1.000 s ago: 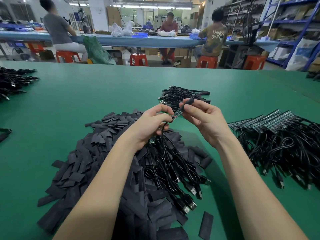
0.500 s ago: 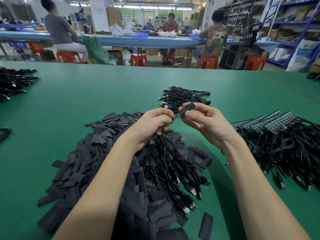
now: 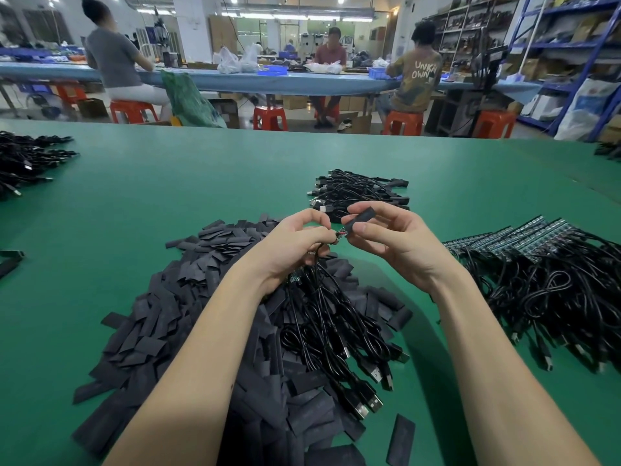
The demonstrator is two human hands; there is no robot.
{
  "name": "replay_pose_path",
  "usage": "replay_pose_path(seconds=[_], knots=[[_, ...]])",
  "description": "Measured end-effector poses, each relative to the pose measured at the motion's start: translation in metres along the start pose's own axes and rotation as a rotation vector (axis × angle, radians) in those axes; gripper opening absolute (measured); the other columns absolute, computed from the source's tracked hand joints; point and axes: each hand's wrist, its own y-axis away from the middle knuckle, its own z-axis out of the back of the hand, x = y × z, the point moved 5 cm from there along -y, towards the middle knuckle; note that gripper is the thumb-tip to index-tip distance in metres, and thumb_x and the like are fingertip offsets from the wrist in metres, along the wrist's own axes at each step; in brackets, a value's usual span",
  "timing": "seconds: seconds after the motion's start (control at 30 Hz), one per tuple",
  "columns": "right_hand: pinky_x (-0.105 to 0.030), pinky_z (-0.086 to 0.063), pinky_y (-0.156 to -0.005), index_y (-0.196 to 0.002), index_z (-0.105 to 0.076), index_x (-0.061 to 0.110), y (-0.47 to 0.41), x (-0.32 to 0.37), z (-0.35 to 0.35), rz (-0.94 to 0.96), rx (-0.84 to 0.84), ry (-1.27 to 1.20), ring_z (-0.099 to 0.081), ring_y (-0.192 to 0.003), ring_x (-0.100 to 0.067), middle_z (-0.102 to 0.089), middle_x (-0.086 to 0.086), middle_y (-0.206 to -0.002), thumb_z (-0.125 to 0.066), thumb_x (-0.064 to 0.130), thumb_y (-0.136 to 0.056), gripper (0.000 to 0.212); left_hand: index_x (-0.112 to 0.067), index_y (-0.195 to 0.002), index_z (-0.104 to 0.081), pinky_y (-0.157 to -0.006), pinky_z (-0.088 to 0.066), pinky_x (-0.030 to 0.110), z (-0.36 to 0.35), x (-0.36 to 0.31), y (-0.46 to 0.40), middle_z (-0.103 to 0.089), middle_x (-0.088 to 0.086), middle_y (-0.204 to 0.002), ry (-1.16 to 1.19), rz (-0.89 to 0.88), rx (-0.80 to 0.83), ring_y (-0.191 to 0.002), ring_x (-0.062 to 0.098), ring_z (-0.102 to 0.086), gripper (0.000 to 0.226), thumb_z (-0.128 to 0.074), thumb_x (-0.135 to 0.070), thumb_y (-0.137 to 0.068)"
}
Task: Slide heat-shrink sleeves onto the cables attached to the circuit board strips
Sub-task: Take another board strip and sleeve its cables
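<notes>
Heat-shrink sleeve (image 3: 360, 219) is sitting pinched in my right hand (image 3: 396, 243), thumb and fingers curling round it, just above the sleeve pile (image 3: 188, 297). My left hand (image 3: 295, 243) is pinching the circuit strip end (image 3: 340, 234) at the sleeve's mouth, its cable bundle (image 3: 336, 331) trailing over that pile on the green table (image 3: 168, 183).

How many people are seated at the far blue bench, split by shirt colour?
Grey shirt: 1
Maroon shirt: 1
Olive printed shirt: 1
Total: 3
</notes>
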Motion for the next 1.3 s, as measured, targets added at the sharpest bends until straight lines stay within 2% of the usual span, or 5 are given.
replay_pose_path(seconds=[0.27, 0.43, 0.57, 0.73, 1.3], knots=[[-0.022, -0.057, -0.079, -0.088, -0.08, 0.017, 0.0, -0.005, -0.003, -0.002, -0.039, -0.027, -0.071, -0.085, -0.013, -0.077, -0.008, -0.097, -0.074, 0.009, -0.075, 0.016, -0.019, -0.089, -0.053, -0.054, -0.03, 0.024, 0.0, -0.003, 0.003, -0.045, 0.013, -0.085, -0.011, 0.008, 0.034, -0.06, 0.009, -0.055, 0.018, -0.059, -0.004, -0.096], [-0.023, -0.057, -0.079, -0.088, -0.081, 0.018, -0.001, -0.004, -0.007, -0.022, -0.007, -0.017, -0.072, -0.085, -0.014, -0.077, -0.009, -0.097, -0.074, 0.011, -0.076, 0.015, -0.019, -0.089, -0.053, -0.054, -0.033, 0.02, 0.004, -0.002, 0.005, -0.065, -0.007, -0.073, 0.069, 0.02, 0.1, -0.064, 0.01, -0.054, 0.019, -0.061, -0.004, -0.095], [-0.024, -0.058, -0.079, -0.09, -0.079, 0.016, -0.001, -0.004, -0.007, -0.034, 0.021, 0.002, -0.072, -0.085, -0.016, -0.077, -0.01, -0.097, -0.074, 0.01, -0.077, 0.015, -0.019, -0.087, -0.053, -0.052, -0.035, 0.018, 0.005, -0.001, 0.005, -0.065, -0.006, -0.072, 0.082, 0.042, 0.107, -0.064, 0.01, -0.053, 0.02, -0.063, -0.003, -0.094], [-0.026, -0.057, -0.081, -0.095, -0.075, 0.01, -0.002, -0.007, -0.007, -0.02, 0.007, 0.043, -0.071, -0.083, -0.017, -0.076, -0.013, -0.095, -0.076, 0.011, -0.075, 0.021, -0.017, -0.086, -0.053, -0.05, -0.033, 0.017, 0.002, 0.001, 0.003, -0.038, 0.005, -0.08, 0.14, 0.072, 0.095, -0.06, 0.008, -0.056, 0.017, -0.059, -0.006, -0.096], [-0.027, -0.058, -0.079, -0.095, -0.073, 0.009, 0.0, -0.012, -0.009, -0.054, 0.004, 0.02, -0.07, -0.081, -0.018, -0.076, -0.011, -0.094, -0.073, 0.01, -0.076, 0.019, -0.016, -0.079, -0.053, -0.049, -0.036, 0.014, 0.003, 0.002, 0.004, -0.058, -0.007, -0.062, 0.184, 0.082, 0.088, -0.057, 0.005, -0.052, 0.02, -0.068, -0.005, -0.088]])
